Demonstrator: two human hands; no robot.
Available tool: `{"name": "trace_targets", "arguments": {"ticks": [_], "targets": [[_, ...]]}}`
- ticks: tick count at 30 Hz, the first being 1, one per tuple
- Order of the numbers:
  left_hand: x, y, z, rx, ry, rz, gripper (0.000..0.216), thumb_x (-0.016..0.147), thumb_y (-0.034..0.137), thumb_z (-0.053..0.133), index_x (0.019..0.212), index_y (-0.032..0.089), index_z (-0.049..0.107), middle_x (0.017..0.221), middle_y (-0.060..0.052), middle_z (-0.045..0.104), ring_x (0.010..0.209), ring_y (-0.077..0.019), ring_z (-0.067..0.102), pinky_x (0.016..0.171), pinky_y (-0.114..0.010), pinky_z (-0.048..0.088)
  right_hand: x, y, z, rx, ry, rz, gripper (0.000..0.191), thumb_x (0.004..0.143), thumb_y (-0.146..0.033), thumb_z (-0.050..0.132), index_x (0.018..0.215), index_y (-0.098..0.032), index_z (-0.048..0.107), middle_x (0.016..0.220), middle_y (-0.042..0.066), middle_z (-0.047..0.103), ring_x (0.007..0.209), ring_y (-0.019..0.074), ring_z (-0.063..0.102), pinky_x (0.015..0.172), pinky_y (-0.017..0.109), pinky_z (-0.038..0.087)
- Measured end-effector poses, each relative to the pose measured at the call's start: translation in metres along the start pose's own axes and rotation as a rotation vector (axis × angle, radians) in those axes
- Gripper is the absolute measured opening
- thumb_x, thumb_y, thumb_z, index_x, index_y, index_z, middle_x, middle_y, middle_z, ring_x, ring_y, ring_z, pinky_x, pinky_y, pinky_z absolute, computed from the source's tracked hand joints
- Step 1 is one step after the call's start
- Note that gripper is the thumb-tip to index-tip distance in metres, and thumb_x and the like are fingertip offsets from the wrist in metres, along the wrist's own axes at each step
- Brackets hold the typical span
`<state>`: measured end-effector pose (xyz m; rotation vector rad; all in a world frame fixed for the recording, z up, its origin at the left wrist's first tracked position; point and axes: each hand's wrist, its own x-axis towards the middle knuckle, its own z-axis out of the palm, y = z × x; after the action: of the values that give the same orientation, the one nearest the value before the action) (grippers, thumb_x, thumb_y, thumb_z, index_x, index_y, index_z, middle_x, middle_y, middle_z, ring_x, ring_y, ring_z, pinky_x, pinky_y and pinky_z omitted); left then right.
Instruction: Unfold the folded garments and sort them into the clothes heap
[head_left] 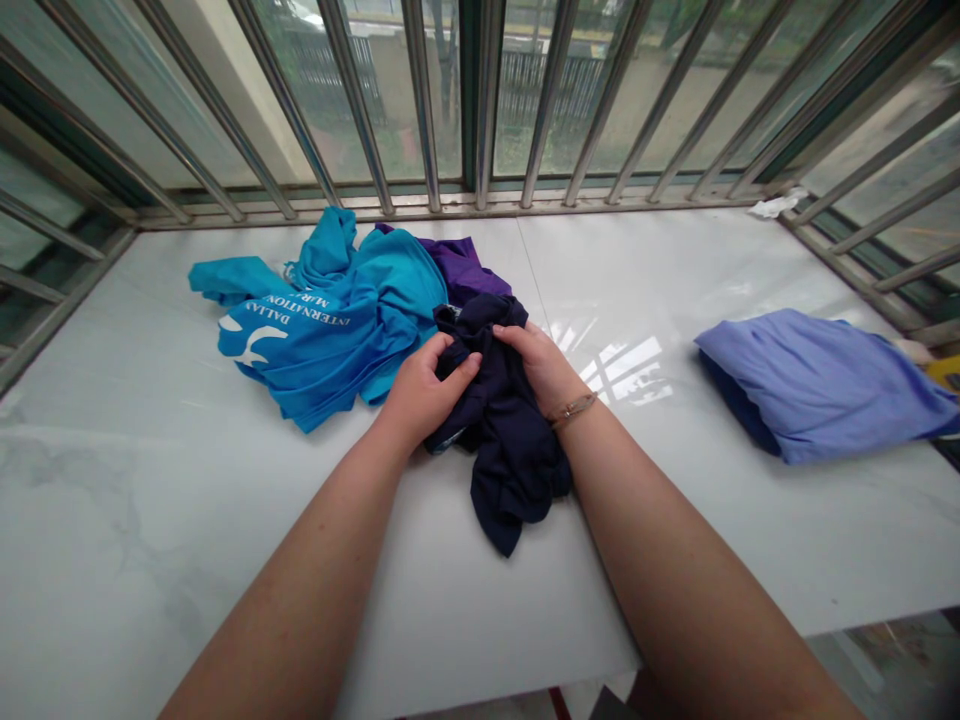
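On our glossy white table (442, 620), the navy cloth (517, 450) lies with its long axis from our hands toward the near edge. Our left hand (420, 393) and right hand (538, 365), equally near, pinch its far end, thumbs closed down. The lilac cloth (832, 390) sits by the right edge; the blue shirt (330, 340) and purple cloth (466, 268) lie toward the barred (424, 110) far edge.

Metal bars (358, 110) stood just in front of the window (514, 145), with a dark fence (315, 75) and a tree trunk (448, 70) visible beyond it. Below the window spread a white, grey-veined surface (112, 520). A white scrap (778, 204) lay by the window's lower right corner, a partly visible yellow item (948, 372) farther right of the window.
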<state>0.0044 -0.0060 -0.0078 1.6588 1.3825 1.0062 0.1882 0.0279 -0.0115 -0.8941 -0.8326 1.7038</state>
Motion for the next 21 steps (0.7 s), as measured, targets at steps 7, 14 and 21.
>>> {"name": "trace_targets", "arguments": {"ticks": [7, 14, 21], "targets": [[0.0004, -0.0013, 0.001, 0.013, 0.007, 0.01, 0.029, 0.101, 0.054, 0.07, 0.102, 0.025, 0.069, 0.099, -0.001, 0.077, 0.094, -0.024, 0.069, 0.086, -0.034, 0.051, 0.0011, 0.0008, -0.0011, -0.023, 0.011, -0.005, 0.039, 0.073, -0.044, 0.092, 0.104, -0.025, 0.076, 0.093, 0.002, 0.082, 0.098, 0.0288, 0.079, 0.09, 0.042, 0.065], [-0.0004, 0.0038, 0.001, 0.015, 0.014, 0.003, 0.027, 0.099, 0.052, 0.069, 0.099, 0.025, 0.068, 0.096, -0.001, 0.076, 0.092, -0.0243, 0.068, 0.084, -0.035, 0.049, 0.0004, -0.0003, -0.0001, -0.02, 0.037, 0.005, 0.039, 0.073, -0.042, 0.092, 0.104, -0.025, 0.077, 0.094, 0.002, 0.083, 0.091, 0.0266, 0.078, 0.085, 0.039, 0.065], [-0.0002, 0.0059, 0.0019, 0.033, 0.026, 0.002, 0.027, 0.098, 0.052, 0.069, 0.096, 0.025, 0.066, 0.094, -0.001, 0.076, 0.091, -0.0243, 0.068, 0.082, -0.035, 0.05, -0.0012, -0.0011, -0.0011, -0.036, 0.034, 0.027, 0.039, 0.075, -0.043, 0.091, 0.106, -0.025, 0.077, 0.095, 0.002, 0.082, 0.089, 0.0263, 0.078, 0.082, 0.038, 0.064]]}}
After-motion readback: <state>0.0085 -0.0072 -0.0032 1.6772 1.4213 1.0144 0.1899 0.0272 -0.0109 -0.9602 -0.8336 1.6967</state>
